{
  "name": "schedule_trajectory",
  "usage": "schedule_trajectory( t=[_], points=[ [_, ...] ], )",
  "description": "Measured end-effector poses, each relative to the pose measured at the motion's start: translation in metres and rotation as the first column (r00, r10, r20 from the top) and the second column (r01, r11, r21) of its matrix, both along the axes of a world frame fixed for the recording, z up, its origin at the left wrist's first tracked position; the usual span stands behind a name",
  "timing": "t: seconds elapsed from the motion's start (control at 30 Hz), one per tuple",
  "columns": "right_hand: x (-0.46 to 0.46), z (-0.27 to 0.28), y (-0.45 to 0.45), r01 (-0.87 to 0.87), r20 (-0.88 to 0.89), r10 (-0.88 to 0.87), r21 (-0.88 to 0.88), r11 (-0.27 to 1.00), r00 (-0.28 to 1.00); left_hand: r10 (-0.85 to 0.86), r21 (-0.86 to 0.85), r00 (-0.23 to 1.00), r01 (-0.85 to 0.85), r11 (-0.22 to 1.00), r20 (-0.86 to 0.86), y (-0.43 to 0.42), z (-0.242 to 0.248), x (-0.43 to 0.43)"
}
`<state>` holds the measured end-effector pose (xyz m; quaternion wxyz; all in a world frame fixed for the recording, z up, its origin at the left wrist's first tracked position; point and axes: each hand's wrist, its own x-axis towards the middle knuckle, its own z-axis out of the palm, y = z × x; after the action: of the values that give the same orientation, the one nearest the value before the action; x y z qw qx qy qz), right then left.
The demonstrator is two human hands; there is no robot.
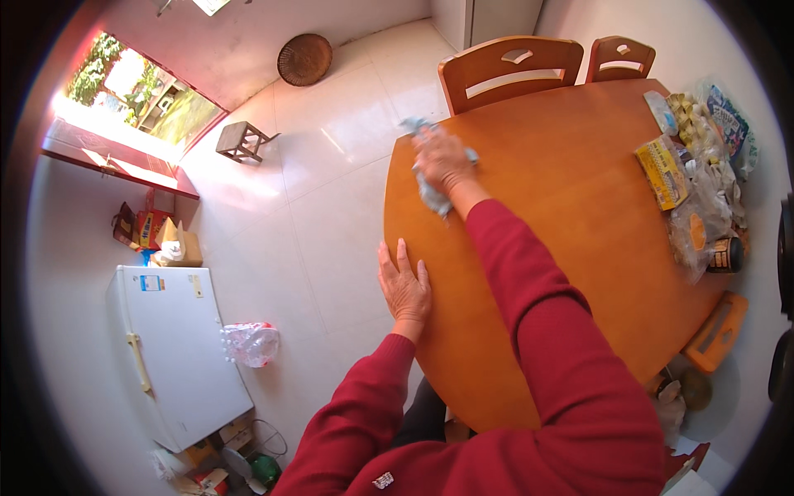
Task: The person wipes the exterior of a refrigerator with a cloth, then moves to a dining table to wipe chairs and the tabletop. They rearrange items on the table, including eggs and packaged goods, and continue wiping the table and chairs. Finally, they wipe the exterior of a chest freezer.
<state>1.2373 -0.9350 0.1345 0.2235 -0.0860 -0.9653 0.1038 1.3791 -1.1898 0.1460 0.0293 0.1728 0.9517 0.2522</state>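
Observation:
Under my right hand (441, 158) is a light blue-grey cloth (432, 195), bunched and pressed on the far left part of the wooden table (558, 248). That hand is slightly blurred, and parts of the cloth stick out past the fingers and beyond the table's edge. My left hand (406, 291) rests flat on the table's left edge, fingers spread, with nothing in it. The tabletop is glossy orange-brown with a curved left side.
Wooden chairs (512, 68) stand behind the table, and another chair (716, 332) is at its right. Plastic bags (707, 198), a yellow box (662, 172) and a dark jar (726, 255) crowd the right side. A white refrigerator (186, 353) and a small stool (242, 141) are leftward.

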Motion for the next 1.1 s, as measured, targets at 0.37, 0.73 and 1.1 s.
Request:
schedule_trajectory(
  t=[0.37, 0.73, 1.1],
  points=[
    [0.306, -0.005, 0.031, 0.769, -0.036, -0.768, 0.023, 0.639, 0.639, 0.02, 0.018, 0.998, -0.021, 1.0, 0.059, 0.0, 0.011, -0.001],
    [0.514, 0.021, -0.253, 0.544, 0.166, -0.518, -0.274, 0.793, 0.839, -0.155, -0.042, 0.971, 0.15, 0.988, -0.183, -0.013, -0.023, -0.016],
    [0.571, 0.016, -0.299, 0.842, 0.052, -0.868, -0.277, 0.462, 0.494, -0.919, -0.257, 0.341, 0.887, 0.384, -0.196, 0.037, -0.01, 0.218]
  ],
)
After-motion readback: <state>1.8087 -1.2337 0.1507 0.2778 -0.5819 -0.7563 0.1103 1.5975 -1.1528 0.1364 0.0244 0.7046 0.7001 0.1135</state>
